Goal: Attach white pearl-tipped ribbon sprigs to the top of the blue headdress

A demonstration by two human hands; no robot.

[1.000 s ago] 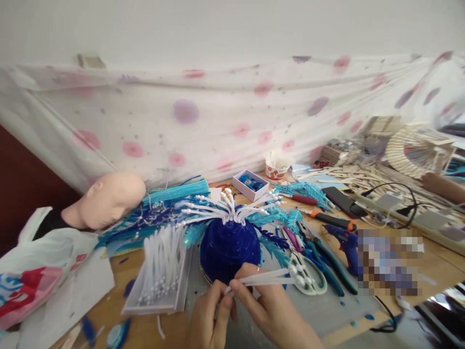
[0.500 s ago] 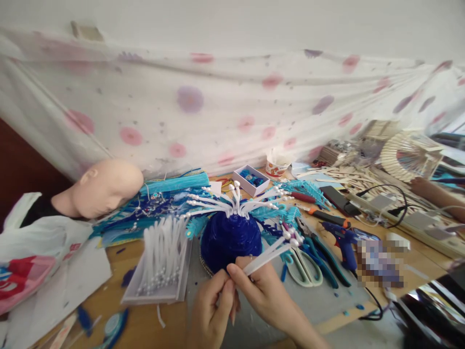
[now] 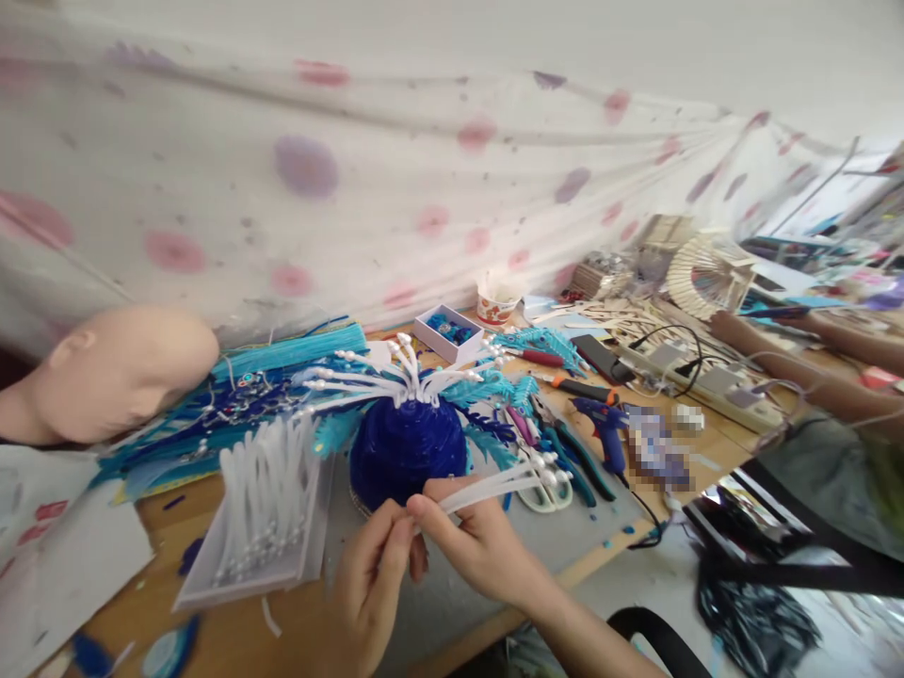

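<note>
A small bundle of white pearl-tipped strips [image 3: 487, 487] lies across my right hand [image 3: 476, 537], its thumb pressed on the strips and the beads pointing right. My left hand [image 3: 378, 570] pinches at the lower ends of the strips, which its fingers partly hide. Just beyond my hands stands a dark blue dome-shaped headpiece [image 3: 406, 447], with similar white beaded strips [image 3: 411, 381] fanning out from its top and turquoise feather-like pieces at its sides. To the left, an open box [image 3: 311, 560] holds many more white beaded strips.
A mannequin head [image 3: 134, 367] lies at the left. Right of the headpiece are scissors [image 3: 543, 499], pliers [image 3: 579, 452] and a blue glue gun [image 3: 607, 433]. Farther back stand a small white box [image 3: 470, 353] and a paper cup [image 3: 498, 306]. Another person's arms [image 3: 769, 367] rest at the right.
The view has turned to the right, showing more of the other person's arms. The strips in my hands now lie flatter. Both hands keep their hold.
</note>
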